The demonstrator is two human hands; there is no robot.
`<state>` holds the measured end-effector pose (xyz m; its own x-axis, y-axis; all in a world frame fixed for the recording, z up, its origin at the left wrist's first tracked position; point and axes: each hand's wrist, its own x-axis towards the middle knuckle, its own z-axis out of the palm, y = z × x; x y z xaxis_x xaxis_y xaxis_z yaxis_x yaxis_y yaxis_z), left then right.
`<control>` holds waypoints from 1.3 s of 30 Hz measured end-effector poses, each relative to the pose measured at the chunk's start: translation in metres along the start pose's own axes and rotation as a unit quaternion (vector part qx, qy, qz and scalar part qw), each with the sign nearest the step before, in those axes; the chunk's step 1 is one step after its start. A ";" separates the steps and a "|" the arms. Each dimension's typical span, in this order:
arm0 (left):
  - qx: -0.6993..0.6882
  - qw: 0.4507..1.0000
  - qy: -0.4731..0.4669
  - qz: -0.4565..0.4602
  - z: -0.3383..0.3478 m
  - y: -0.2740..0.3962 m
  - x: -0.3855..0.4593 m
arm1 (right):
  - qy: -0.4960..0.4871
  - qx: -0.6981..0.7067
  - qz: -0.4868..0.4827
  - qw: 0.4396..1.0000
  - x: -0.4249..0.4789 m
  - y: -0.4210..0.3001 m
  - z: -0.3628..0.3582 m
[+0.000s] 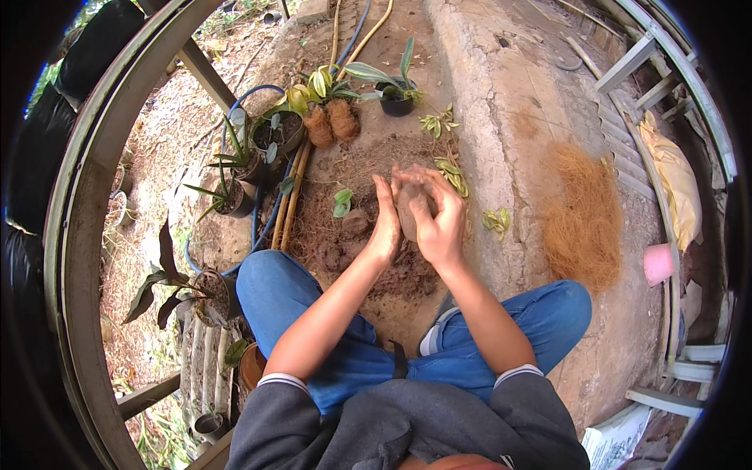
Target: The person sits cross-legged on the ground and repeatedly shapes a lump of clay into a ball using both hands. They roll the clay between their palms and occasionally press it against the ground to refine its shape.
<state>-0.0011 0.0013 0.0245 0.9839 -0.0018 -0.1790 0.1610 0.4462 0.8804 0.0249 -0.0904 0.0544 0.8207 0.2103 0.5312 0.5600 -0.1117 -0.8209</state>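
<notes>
Between my palms, in front of my knees, is a rounded lump of damp brown soil (406, 218). My right hand (442, 226) cups it from the right, with fingers curled over its far side and thumb along its near face. Flat against the left of the lump lies my left hand (385, 226), its fingers straight and pointing away from me. Both hands are smeared with soil. Below them a heap of moist soil (335, 254) is spread on the ground. At its left edge sits a smaller soil clump (355, 222), beside a green leaf (342, 203).
Two fibre-wrapped plants (342, 120) stand beyond the soil, near a black-potted plant (397, 104). Potted plants, a blue hose (271, 220) and bamboo poles (291, 202) line the left. Loose coconut fibre (581, 223) lies right on the concrete, near a pink pot (658, 264). Leafy cuttings (496, 222) lie closer.
</notes>
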 end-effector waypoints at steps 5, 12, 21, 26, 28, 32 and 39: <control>-0.076 0.994 0.047 -0.064 0.019 0.020 -0.006 | -0.020 0.205 0.299 0.932 0.011 0.005 -0.016; -0.243 0.967 0.029 -0.075 0.007 0.014 -0.004 | 0.079 0.322 0.201 0.922 0.007 -0.005 -0.009; -0.179 0.981 0.023 -0.068 0.009 0.027 -0.007 | -0.009 0.134 0.123 0.983 -0.002 0.010 -0.003; -0.224 0.972 -0.033 -0.058 0.004 0.020 -0.006 | -0.062 -0.186 -0.050 0.979 0.001 -0.008 -0.009; -0.250 0.964 -0.050 -0.071 0.005 0.017 -0.009 | -0.049 -0.254 -0.058 0.964 0.003 -0.014 -0.010; -0.366 0.926 -0.081 -0.040 0.006 0.002 -0.005 | -0.116 -0.214 -0.119 0.963 0.013 -0.024 -0.012; -0.254 0.959 -0.054 -0.112 -0.001 0.014 -0.010 | -0.098 0.031 0.067 0.992 0.005 -0.017 -0.011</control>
<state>-0.0086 0.0084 0.0383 0.9359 -0.2290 -0.2678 0.3373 0.8019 0.4931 0.0202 -0.0985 0.0736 0.8458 0.3837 0.3706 0.4347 -0.0932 -0.8957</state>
